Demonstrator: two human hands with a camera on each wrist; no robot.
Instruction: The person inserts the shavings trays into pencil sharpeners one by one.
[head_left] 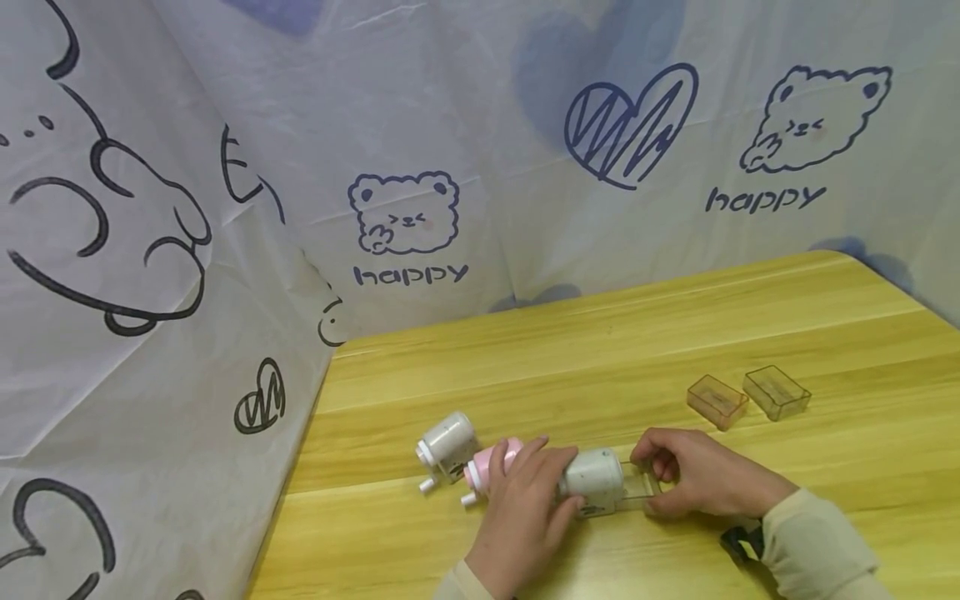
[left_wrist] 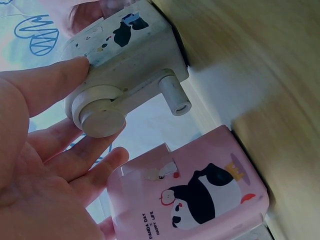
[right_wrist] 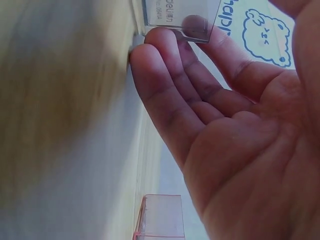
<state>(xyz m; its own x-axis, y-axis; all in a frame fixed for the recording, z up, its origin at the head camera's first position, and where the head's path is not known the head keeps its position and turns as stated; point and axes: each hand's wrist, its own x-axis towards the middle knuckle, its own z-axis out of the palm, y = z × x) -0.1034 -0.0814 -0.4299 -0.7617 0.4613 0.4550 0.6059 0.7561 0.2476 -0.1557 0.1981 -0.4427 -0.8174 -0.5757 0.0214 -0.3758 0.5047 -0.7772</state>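
Observation:
My left hand (head_left: 521, 508) holds a white hand-crank pencil sharpener (head_left: 596, 477) lying on the table. In the left wrist view, its thumb presses the panda-printed side, with fingers around the crank end. At the sharpener's other end, a clear plastic drawer (head_left: 636, 487) sticks partly out of the body. My right hand (head_left: 701, 475) pinches that drawer's outer end between thumb and fingers; printed lettering shows on the drawer (right_wrist: 172, 15) in the right wrist view. Beside the left hand lies a pink panda sharpener (left_wrist: 200, 185), partly covered by the fingers in the head view.
Another white sharpener (head_left: 452, 437) lies left of the pink one. Behind the right hand sit an orange-tinted clear drawer (head_left: 717, 402) and a smoky clear drawer (head_left: 777, 393). A printed cloth (head_left: 480, 125) hangs along the back and left of the wooden table (head_left: 600, 367).

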